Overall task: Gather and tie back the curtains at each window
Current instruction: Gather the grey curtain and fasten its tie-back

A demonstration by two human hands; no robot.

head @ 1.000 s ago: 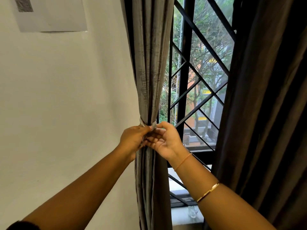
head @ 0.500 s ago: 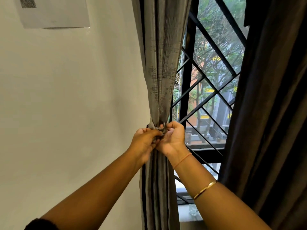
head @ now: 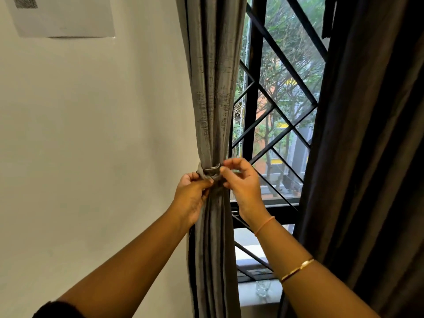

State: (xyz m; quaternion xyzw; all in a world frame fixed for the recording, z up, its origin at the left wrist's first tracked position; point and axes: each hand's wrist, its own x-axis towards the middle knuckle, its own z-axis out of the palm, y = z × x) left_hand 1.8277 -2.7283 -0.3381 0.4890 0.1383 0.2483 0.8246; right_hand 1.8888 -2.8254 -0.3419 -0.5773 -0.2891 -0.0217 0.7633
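Observation:
A grey curtain (head: 213, 92) hangs gathered into a narrow bundle at the window's left side. A grey fabric tieback (head: 211, 172) wraps round it at its narrowest point. My left hand (head: 191, 198) pinches the tieback's left part with thumb and fingers, against the bundle. My right hand (head: 241, 182) pinches the tieback's right end between thumb and forefinger, its other fingers curled. A dark brown curtain (head: 371, 157) hangs loose on the right side of the window.
A black window grille (head: 282, 125) with diagonal bars stands behind the curtains, trees and buildings beyond. A white wall (head: 91, 145) fills the left, with a sheet of paper (head: 62, 14) stuck high up. A small glass (head: 263, 288) sits on the sill.
My hands have drawn slightly apart at the tieback; the right hand's fingers have lifted off the bundle, and the band now shows between them. The view has shifted left.

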